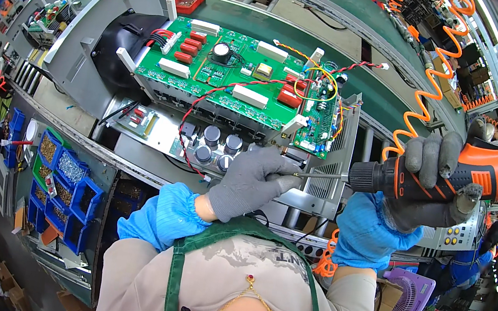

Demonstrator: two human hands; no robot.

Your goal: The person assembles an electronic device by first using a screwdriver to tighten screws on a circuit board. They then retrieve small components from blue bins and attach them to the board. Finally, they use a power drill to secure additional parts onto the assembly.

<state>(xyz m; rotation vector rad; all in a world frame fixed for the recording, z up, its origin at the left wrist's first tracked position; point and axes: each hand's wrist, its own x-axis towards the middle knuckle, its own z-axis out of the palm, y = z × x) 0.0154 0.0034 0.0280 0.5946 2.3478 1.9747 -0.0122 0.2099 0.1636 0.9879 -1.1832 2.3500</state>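
Note:
My right hand point(433, 178), in a dark grey glove, is wrapped round the body of an orange and black power drill point(493, 167). From its black chuck a long thin driver bit point(324, 176) points left. My left hand point(252, 184), in a grey glove, pinches at the bit's tip; whatever sits between thumb and forefinger is too small to make out. Just beyond both hands lies an open metal chassis point(78, 81) carrying a green circuit board point(208, 82) with red and white components. Round capacitors point(233, 143) stand beside my left hand, and a twisted red-black wire point(188, 120) hangs over the board's edge.
Blue bins point(87, 201) of small hardware stand at the left. An orange coiled hose point(436, 73) hangs above the drill. The chassis rests on a roller conveyor point(160, 172); a red tray point(189, 0) sits behind it. A purple fan point(409, 296) is at lower right.

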